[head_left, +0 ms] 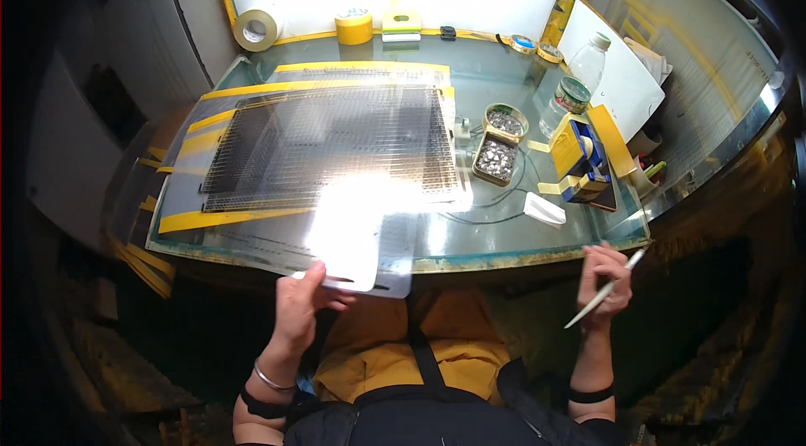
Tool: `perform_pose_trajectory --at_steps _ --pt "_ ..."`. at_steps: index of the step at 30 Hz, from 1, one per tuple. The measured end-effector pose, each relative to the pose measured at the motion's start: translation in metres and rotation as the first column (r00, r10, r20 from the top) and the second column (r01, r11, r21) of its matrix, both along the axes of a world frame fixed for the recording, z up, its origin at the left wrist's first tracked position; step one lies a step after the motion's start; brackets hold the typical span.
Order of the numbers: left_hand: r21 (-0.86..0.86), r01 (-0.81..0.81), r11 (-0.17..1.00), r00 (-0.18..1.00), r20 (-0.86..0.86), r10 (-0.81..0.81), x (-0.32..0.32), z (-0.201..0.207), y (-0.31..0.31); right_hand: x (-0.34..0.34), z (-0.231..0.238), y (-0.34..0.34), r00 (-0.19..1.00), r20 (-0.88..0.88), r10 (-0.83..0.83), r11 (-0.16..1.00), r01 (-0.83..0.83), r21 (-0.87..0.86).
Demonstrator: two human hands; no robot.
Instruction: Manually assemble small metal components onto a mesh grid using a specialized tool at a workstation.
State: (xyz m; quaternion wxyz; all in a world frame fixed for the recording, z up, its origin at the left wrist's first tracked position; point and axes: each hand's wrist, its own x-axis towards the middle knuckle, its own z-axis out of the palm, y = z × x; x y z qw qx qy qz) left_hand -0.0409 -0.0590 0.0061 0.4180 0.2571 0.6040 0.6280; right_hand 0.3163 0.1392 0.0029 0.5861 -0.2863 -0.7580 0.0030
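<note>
At the table's front edge my left hand (295, 310) pinches a thin pale plastic sheet (395, 265) with rounded corners and dark slots along its near edge. Glare washes out much of this sheet, and I cannot tell whether it is one layer or two. Its far part overlaps the near edge of a dark, finely gridded film (327, 144) lying on the glass tabletop. Off to the right, my right hand (606, 280) is closed around a slim white pointed stick (588, 312), held slanting in front of the table's right corner.
Yellow tape (231, 221) borders the film's sheets on the glass table (495, 236). To the right are two small tins (495, 162) of grey bits, a blue tape dispenser (583, 165), a folded white paper (544, 209) and a plastic bottle (588, 68). Tape rolls (354, 28) stand behind.
</note>
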Motion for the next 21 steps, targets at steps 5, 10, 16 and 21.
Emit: perform_pose_trajectory --at_steps 5,10,16,21 --pt "0.153 -0.355 0.922 0.9 -0.212 0.382 -0.057 0.01 -0.06 -0.057 0.019 -0.001 0.942 0.1 0.319 0.942 -0.327 0.078" --pt "0.028 -0.448 0.894 0.894 0.04 0.447 -0.083 0.038 -0.109 -0.094 0.02 0.008 0.891 0.084 0.446 0.895 -0.444 -0.05" --pt "-0.103 -0.502 0.859 0.828 0.228 0.512 -0.124 -0.001 -0.134 -0.12 0.009 0.016 0.892 -0.025 0.451 0.85 -0.438 -0.293" --pt "-0.051 -0.439 0.897 0.883 0.162 0.441 -0.133 -0.008 -0.129 -0.119 0.002 0.017 0.89 -0.23 0.394 0.729 -0.455 -0.512"
